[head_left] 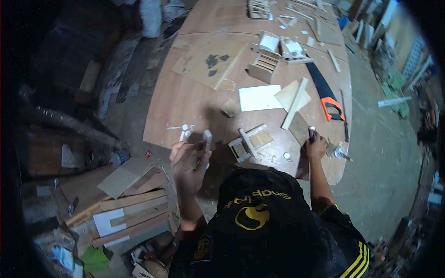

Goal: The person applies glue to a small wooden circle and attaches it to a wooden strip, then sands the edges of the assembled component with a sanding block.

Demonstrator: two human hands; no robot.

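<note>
My left hand [189,160] is raised off the table's front edge, its fingers closed round a small pale wooden piece [207,137]. My right hand [316,147] is at the right, fingers closed on a small dark object with a light tip [312,129]; its kind is not clear. Between the hands lies a small wooden frame model [259,139] with a strip across it. Near it are a small round white lid [287,155] and a wooden block [229,108]. A clear jar with a brush-like stick [337,152] stands just right of my right hand.
A handsaw [324,90] with an orange and black handle lies on the right of the table [162,106]. White board [259,98], a wood strip [295,103] and small wooden furniture models [265,65] lie farther back. Scrap boards [134,204] are piled at lower left.
</note>
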